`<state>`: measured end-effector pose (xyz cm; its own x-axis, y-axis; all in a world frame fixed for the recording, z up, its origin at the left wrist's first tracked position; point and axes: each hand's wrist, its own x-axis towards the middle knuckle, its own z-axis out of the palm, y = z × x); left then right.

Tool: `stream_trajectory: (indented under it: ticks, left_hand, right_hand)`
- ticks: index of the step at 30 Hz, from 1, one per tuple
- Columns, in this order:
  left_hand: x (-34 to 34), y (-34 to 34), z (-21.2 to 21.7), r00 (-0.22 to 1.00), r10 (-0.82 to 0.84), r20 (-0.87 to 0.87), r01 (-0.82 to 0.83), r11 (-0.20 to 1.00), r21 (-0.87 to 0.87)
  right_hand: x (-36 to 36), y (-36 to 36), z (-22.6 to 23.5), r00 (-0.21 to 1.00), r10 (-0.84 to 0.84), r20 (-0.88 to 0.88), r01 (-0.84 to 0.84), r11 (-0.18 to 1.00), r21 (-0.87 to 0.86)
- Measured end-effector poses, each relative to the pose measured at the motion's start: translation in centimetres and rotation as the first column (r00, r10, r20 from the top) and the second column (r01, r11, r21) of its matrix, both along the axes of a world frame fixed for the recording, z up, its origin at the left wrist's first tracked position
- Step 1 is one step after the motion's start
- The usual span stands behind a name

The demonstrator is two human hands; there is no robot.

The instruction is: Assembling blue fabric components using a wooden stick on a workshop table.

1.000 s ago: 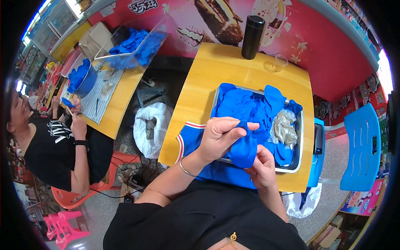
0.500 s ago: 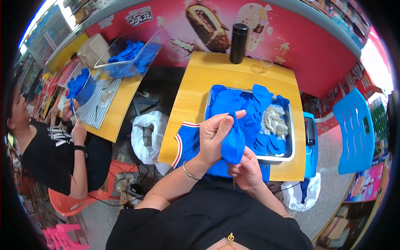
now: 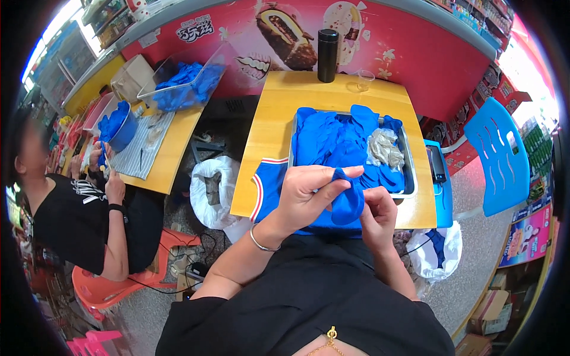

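Note:
A limp blue cloth piece (image 3: pixel 348 204) with a rounded lower edge hangs from my left hand (image 3: pixel 303 199), its top pinched between thumb and index finger. Against the piece's right edge is my right hand (image 3: pixel 379 215), thumb and fingers pressed together; what lies between them is too small to make out. Just beyond both hands, a metal tray (image 3: pixel 411 191) holds a heap of similar blue pieces (image 3: pixel 323 139) and a crumpled greyish bundle (image 3: pixel 385 149). Left of my left hand, a blue cloth with red-and-white striped trim (image 3: pixel 268 187) lies on the table.
On my wooden table (image 3: pixel 279 89) stand a black bottle (image 3: pixel 327 56) and a clear cup (image 3: pixel 364 80). White-lined bins (image 3: pixel 209 204) flank the table. A blue chair (image 3: pixel 497 157) is at right. Leftward, a person (image 3: pixel 77 219) handles blue material beside a clear tub (image 3: pixel 196 89).
The view has shifted. My left hand still pinches the blue piece, which now hangs less far down. My right hand has moved up beside its right edge.

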<state>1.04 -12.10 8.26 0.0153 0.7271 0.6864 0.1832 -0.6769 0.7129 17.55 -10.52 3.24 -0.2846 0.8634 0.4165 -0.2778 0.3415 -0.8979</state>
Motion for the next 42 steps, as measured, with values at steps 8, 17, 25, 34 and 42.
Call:
stream_trajectory:
  ticks: [8, 17, 25, 34, 42]
  left_hand:
    - [-2.5, -0.9, -0.9, 0.980, 0.072, 0.184, -0.040, 0.984, -0.175]
    - [-0.8, 2.0, -3.6, 0.998, -0.012, 0.058, 0.026, 0.967, -0.253]
    - [-2.3, 5.9, -5.7, 1.000, 0.021, -0.002, -0.021, 0.962, -0.272]
    - [-4.8, 9.4, -8.2, 0.836, 0.337, 0.433, -0.171, 0.910, -0.378]
    - [-4.4, 10.8, -9.8, 0.888, 0.216, 0.407, 0.063, 0.819, -0.571]
  right_hand:
    - [2.2, 1.7, 3.0, 0.779, 0.265, 0.568, -0.280, 0.958, -0.063]
    - [-0.6, 3.6, -0.2, 0.948, 0.314, 0.059, -0.292, 0.927, -0.237]
    - [-1.4, 6.4, -1.5, 0.919, 0.224, 0.323, -0.126, 0.946, -0.298]
    - [1.9, 10.6, -2.4, 0.889, 0.181, 0.420, -0.005, 0.922, -0.386]
    - [5.0, 16.0, -2.1, 0.616, -0.178, 0.767, 0.194, 0.978, 0.072]
